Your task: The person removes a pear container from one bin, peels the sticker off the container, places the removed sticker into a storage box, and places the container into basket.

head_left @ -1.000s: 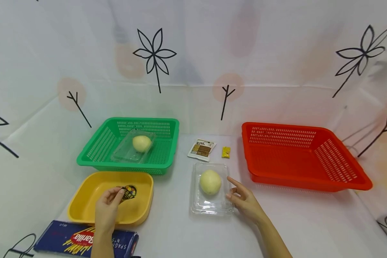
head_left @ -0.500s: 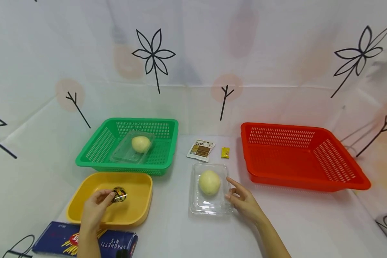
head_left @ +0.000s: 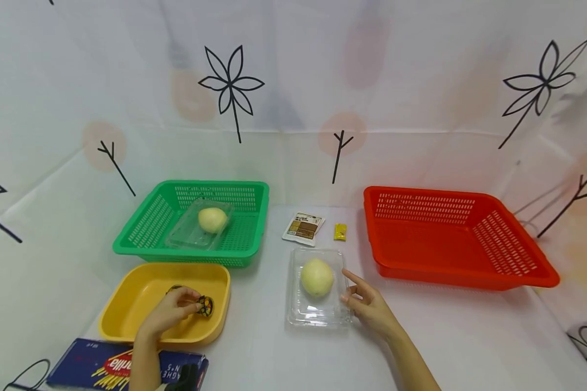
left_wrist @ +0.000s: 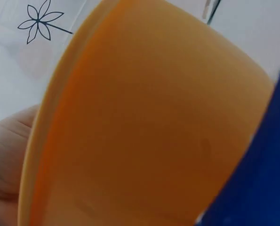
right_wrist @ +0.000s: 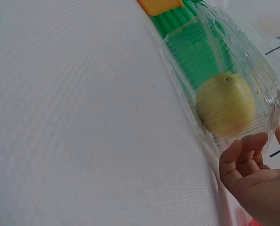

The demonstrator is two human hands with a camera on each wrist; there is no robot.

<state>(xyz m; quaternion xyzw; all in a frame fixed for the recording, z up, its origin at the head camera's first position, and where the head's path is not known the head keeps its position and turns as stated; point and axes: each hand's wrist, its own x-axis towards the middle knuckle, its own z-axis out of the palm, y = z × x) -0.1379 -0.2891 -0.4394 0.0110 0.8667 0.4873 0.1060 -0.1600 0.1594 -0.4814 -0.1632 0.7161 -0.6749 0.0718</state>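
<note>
Inside the yellow basin (head_left: 137, 293), my left hand (head_left: 168, 312) pinches a small clear wrapper (head_left: 205, 306) with a black, colourful print. Another dark printed bit shows behind the knuckles; whether it belongs to the same wrapper I cannot tell. In the left wrist view the basin's outer wall (left_wrist: 154, 108) hides the fingertips. My right hand (head_left: 372, 309) touches the right edge of a clear plastic clamshell box (head_left: 318, 314), its index finger extended along the side. A pale yellow-green melon (head_left: 317, 277) sits inside; the right wrist view shows this melon (right_wrist: 227, 103) through the plastic.
Behind the basin, a green basket (head_left: 247, 252) holds a second clear box (head_left: 181, 233) with a melon (head_left: 212, 220). A red basket (head_left: 445, 271) stands at right. Between them lie white-brown sachets (head_left: 303, 228) and a yellow packet (head_left: 339, 232). A blue spaghetti box (head_left: 85, 364) lies in front.
My left hand moved left with the wrapper, then back right and turned over inside the basin. The right hand stays at the clamshell box. The whole view has shifted slightly.
</note>
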